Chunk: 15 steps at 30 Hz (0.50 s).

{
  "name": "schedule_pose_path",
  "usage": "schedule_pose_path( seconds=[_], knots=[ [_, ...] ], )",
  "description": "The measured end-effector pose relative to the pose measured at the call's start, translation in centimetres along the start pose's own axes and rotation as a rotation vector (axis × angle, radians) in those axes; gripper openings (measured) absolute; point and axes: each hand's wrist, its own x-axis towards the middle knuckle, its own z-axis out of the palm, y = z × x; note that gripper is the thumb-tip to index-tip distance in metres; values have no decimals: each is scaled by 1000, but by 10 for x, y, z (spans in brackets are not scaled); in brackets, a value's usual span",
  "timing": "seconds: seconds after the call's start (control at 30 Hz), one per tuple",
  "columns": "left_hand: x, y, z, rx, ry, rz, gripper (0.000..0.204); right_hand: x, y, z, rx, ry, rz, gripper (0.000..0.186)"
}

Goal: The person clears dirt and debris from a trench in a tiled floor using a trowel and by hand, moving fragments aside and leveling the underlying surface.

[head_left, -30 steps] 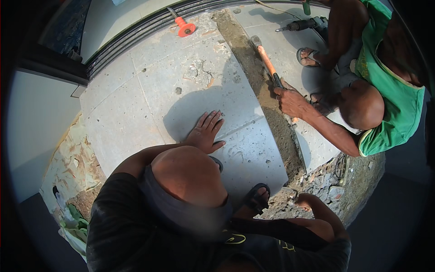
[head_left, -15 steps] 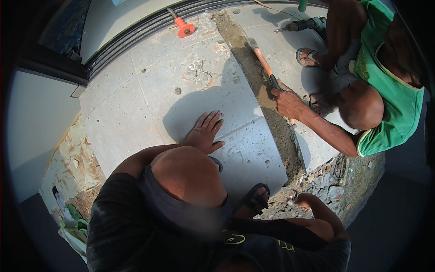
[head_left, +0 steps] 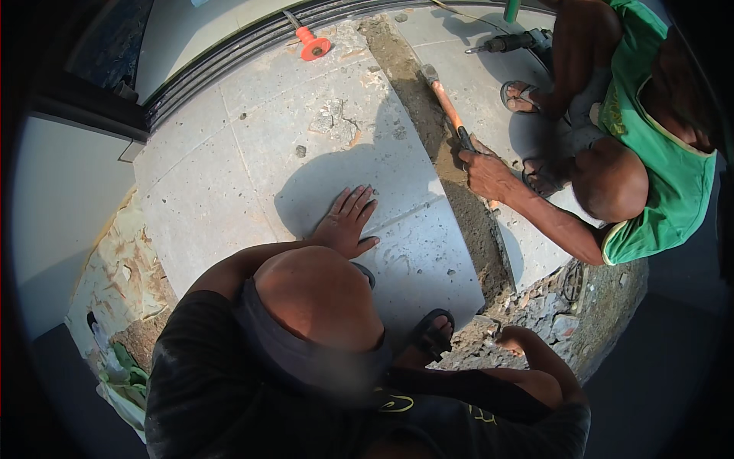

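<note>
My left hand (head_left: 345, 223) lies flat on a pale grey floor tile (head_left: 298, 183), fingers stretched out and nothing in it. At the lower right, my right hand (head_left: 516, 341) is closed low over broken rubble (head_left: 547, 310). A small dark bit shows at its fingers, too little to name. Between the tiles runs a dug-out trench (head_left: 451, 153) of sandy soil. Across it, a co-worker in a green top (head_left: 665, 191) grips a hammer (head_left: 446, 103) with an orange handle and black grip, its head over the trench.
A chisel with an orange hand guard (head_left: 314, 47) lies near the black door track (head_left: 206, 65). A power drill (head_left: 508, 41) rests by the co-worker's sandaled foot (head_left: 520, 97). Stone chips (head_left: 300, 151) dot the tiles. Crumpled green and white sheeting (head_left: 126, 382) lies at lower left.
</note>
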Motion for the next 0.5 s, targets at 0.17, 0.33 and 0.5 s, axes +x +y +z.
schedule_pose_path(
  seconds=[0.17, 0.33, 0.5],
  knots=[
    [1, 1, 1, 7, -5, -1, 82, 6, 4, 2, 8, 17, -9, 32],
    [1, 1, 1, 6, -6, 0, 82, 8, 6, 3, 0, 46, -18, 31],
    [1, 1, 1, 13, -3, 1, 82, 4, 4, 0, 10, 30, -43, 32]
  ],
)
